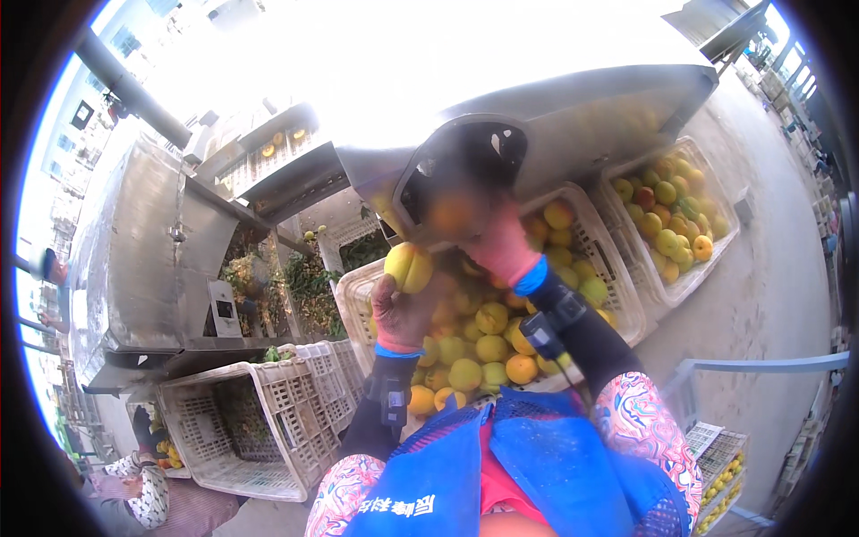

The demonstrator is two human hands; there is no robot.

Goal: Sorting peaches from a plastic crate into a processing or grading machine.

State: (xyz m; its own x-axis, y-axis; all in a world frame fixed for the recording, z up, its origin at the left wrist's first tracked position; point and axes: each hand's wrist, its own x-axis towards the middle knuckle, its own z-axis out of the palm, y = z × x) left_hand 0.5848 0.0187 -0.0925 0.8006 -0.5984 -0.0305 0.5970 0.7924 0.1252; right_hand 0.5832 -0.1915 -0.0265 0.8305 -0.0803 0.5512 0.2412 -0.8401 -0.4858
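My left hand [400, 315] is closed on a yellow-green peach [409, 267], held up at its fingertips above a white plastic crate [352, 300]. The crate is filled with yellow and orange peaches [491, 347]. My right hand [504, 246], just in front of a metal machine's rounded, dark-slotted opening [465, 148], is closed at the fingertips on a blurred orange peach [450, 215]. A hazy smear covers the picture here, so the right fingers are partly hidden. Blue bands circle both wrists, and small black devices are strapped to the forearms.
Another white crate of peaches [671, 215] stands on the floor to the right. At the lower left lies a tipped crate [234, 430] beside a metal cabinet [134, 268]. A person's patterned sleeve [152, 497] shows behind it. A blue rail [769, 362] runs at the right.
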